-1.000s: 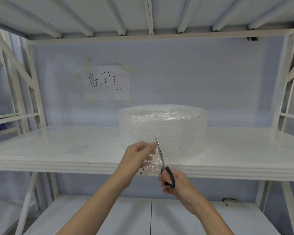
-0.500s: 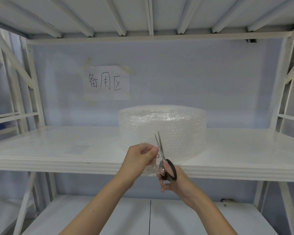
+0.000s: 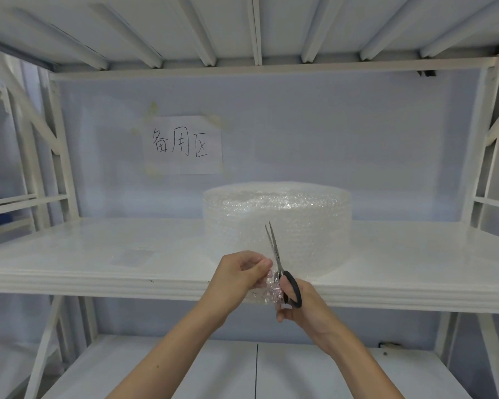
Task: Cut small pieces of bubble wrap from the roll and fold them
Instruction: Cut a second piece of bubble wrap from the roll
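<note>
Two hands — left hand (image 3: 236,279) pinching bubble wrap (image 3: 267,289), right hand (image 3: 300,303) gripping part-open scissors (image 3: 283,272).

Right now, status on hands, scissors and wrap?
Left hand pinching clear bubble wrap strip. Right hand holding black-handled scissors, blades slightly open, pointing up. Big bubble wrap roll behind, nothing blocking.

My clear bubble wrap roll (image 3: 277,226) lies flat on the white shelf (image 3: 98,254). Its loose flap (image 3: 267,289) hangs over the shelf's front edge, with my black-handled scissors (image 3: 283,272) slightly parted on it, tips up.

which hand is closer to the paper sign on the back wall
Left. The left hand sits below the paper sign, slightly right of it; the right hand, holding the scissors, is lower and farther right.
</note>
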The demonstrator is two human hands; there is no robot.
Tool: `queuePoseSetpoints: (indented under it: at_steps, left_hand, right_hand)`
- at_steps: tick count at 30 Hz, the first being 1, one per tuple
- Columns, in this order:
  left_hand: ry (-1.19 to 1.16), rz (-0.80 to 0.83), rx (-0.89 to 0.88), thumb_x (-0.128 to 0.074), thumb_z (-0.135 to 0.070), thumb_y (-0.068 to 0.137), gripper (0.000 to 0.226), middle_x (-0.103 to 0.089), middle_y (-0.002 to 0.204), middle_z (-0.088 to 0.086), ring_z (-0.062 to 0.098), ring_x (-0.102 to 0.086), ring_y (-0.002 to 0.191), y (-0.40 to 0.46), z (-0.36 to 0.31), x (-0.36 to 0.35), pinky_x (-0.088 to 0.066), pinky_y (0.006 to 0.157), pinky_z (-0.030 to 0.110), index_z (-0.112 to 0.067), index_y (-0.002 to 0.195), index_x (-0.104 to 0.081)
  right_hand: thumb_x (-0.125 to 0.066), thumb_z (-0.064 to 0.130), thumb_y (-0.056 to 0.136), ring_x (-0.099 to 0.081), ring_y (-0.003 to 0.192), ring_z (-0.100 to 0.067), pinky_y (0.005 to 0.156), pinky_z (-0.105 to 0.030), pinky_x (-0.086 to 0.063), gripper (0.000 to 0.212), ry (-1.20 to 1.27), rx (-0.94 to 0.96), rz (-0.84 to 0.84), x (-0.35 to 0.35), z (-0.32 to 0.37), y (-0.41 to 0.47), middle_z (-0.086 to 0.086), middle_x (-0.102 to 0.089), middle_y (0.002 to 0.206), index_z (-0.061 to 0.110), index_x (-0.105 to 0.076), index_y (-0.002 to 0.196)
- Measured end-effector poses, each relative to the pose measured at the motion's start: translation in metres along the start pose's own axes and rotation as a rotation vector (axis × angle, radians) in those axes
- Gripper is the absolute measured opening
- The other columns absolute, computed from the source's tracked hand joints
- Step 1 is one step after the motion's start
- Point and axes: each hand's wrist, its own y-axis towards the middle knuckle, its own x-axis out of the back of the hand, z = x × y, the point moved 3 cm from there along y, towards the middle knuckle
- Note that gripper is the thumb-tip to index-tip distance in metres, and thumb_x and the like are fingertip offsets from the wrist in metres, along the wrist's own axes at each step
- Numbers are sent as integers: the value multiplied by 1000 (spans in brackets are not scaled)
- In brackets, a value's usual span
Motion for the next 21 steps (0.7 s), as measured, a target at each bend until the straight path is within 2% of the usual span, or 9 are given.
queuePoseSetpoints:
  at_steps: [3,6,9,11,12,14,16,18,21]
  left_hand:
    - [-30,14,-1,-66,-15,91,14,-67,71,3,9,-61,64,-1,-1,-2,-54,66,17,-3,86,-72]
    - [-48,17,-5,-66,-13,91,12,-68,69,2,9,-62,63,-1,-4,-3,-54,65,18,-8,82,-72]
    - [-53,22,-6,-65,-11,91,13,-67,62,-6,4,-62,59,-2,-4,-1,-54,64,16,-7,80,-71]
    - [-23,33,-9,-65,-12,91,13,-68,66,-2,7,-63,62,-3,-2,0,-55,66,19,-5,83,-71]
    - [-6,41,-12,-65,-13,91,13,-68,68,1,9,-63,64,-3,-1,0,-56,68,20,-4,84,-72]
    - [-6,41,-7,-64,-14,92,14,-68,70,2,10,-62,64,-4,1,0,-57,69,23,-5,85,-72]
    - [-18,32,-1,-65,-14,91,13,-67,69,2,11,-62,64,-4,1,0,-58,71,24,-6,84,-72]
    - [-12,32,-4,-65,-13,91,13,-66,71,6,14,-61,65,-4,1,-1,-58,70,25,-6,84,-72]
    - [-14,33,-5,-65,-13,91,12,-64,71,9,17,-59,65,-5,1,0,-56,67,22,-6,83,-71]
  right_hand:
    - [-73,66,64,-46,74,-24,54,-29,-47,83,-26,16,2,-1,4,5,-26,-52,90,-7,-64,100]
    - [-78,71,53,-45,66,-21,54,-27,-47,94,-21,23,-8,-2,5,9,-17,-52,93,-9,-64,100]
    - [-79,71,50,-46,61,-16,54,-27,-46,77,5,31,14,-3,5,10,-16,-50,86,3,-71,85]
    - [-77,73,51,-53,61,-16,58,-29,-47,70,8,41,22,-5,9,8,-19,-53,76,10,-72,80]
    - [-74,74,53,-59,68,-19,63,-31,-48,75,-8,47,25,-5,11,9,-24,-59,79,6,-71,85]
    - [-68,75,61,-67,93,-35,77,-40,-49,83,-57,46,23,-6,14,9,-29,-67,101,1,-68,99]
    - [-66,70,68,-65,107,-41,87,-47,-50,74,-79,44,-1,-8,18,9,-27,-69,109,5,-71,103]
    - [-64,62,73,-66,105,-42,90,-50,-50,59,-74,43,-40,-8,19,10,-21,-72,99,9,-74,96]
    - [-67,62,74,-68,91,-32,78,-39,-51,51,-71,36,-52,-11,22,9,-12,-70,86,14,-75,87]
